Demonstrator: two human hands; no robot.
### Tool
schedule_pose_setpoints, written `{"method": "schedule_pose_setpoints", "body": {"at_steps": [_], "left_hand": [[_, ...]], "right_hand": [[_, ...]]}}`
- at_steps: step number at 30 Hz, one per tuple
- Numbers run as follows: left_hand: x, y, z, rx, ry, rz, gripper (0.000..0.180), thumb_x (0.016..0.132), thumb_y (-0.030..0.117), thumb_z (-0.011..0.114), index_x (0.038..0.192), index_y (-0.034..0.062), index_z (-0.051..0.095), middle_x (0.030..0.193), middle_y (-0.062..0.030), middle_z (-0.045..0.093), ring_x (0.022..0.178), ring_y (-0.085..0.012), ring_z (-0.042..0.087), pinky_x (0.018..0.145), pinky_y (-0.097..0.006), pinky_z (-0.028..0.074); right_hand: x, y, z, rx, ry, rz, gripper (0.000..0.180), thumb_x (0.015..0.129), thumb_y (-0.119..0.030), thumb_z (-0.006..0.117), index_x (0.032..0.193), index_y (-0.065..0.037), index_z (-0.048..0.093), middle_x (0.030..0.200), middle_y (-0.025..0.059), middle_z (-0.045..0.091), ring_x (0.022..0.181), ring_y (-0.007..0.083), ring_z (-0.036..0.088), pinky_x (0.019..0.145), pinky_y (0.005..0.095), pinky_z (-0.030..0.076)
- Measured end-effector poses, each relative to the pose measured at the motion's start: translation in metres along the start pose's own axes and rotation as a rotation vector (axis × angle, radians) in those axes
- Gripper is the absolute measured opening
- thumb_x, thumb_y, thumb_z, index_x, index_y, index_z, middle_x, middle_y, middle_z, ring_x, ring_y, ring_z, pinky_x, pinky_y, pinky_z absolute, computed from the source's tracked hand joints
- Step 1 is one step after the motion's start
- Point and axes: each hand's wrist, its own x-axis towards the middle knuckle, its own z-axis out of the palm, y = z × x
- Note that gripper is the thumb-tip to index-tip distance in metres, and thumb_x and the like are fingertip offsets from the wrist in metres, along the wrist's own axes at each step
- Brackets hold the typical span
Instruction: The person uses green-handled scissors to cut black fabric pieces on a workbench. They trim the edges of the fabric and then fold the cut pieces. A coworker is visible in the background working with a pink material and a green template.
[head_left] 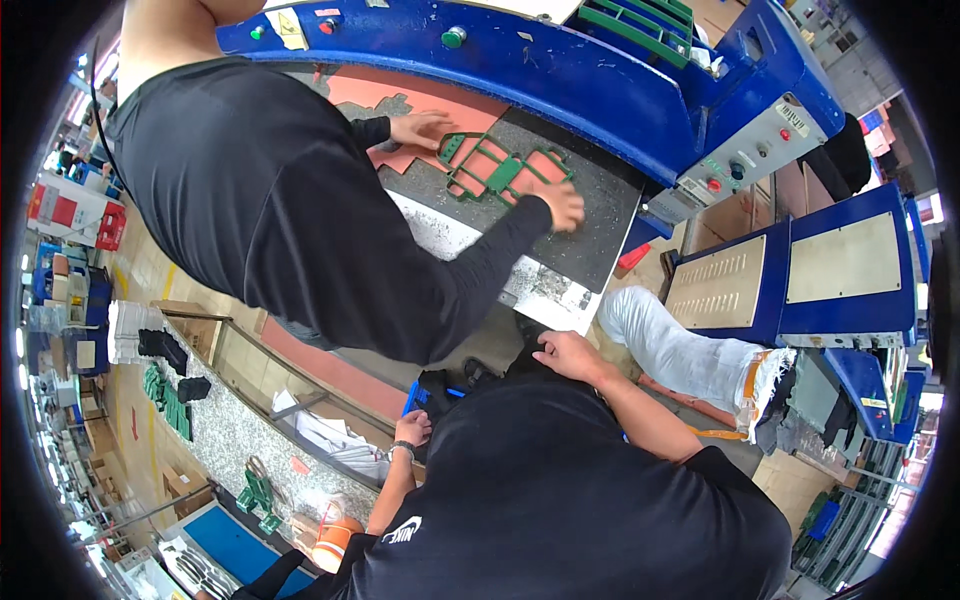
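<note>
My left hand (412, 429), with a band on the wrist, rests near my waist. Its fingers are curled and I see nothing in them. My right hand (570, 356) is held in front of my body below the machine table, its fingers loosely bent and apart, holding nothing. Beyond my hands, a co-worker in black sleeves leans over the table. One co-worker's hand (425, 130) touches the left end of a green metal cutting die (503, 174), which lies on pink sheet material (455, 105). The co-worker's other hand (563, 204) is over the die's right end.
A blue press (590, 100) with buttons spans the far side of the dark cutting board (600, 240). A white-wrapped bundle (670, 345) stands on the right. On the left, a speckled table (235, 405) carries green dies (258, 490) and dark pieces; an orange cup-like container (335, 540) is nearby.
</note>
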Motion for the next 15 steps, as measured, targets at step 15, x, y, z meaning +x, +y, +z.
{"method": "schedule_pose_setpoints", "body": {"at_steps": [15], "left_hand": [[-0.006,-0.004,-0.008,0.063,-0.005,0.011,0.028,0.095,0.028,0.063,0.117,0.0111,0.064,0.083,-0.0017,0.068,0.065,-0.0141,0.064,0.052,-0.031,0.049]], "right_hand": [[-0.011,-0.003,0.005,-0.083,-0.017,0.035,0.031,0.087,-0.028,0.067,0.106,-0.003,0.064,0.092,0.0162,0.07,0.089,0.0347,0.066,0.076,0.0438,0.051]]}}
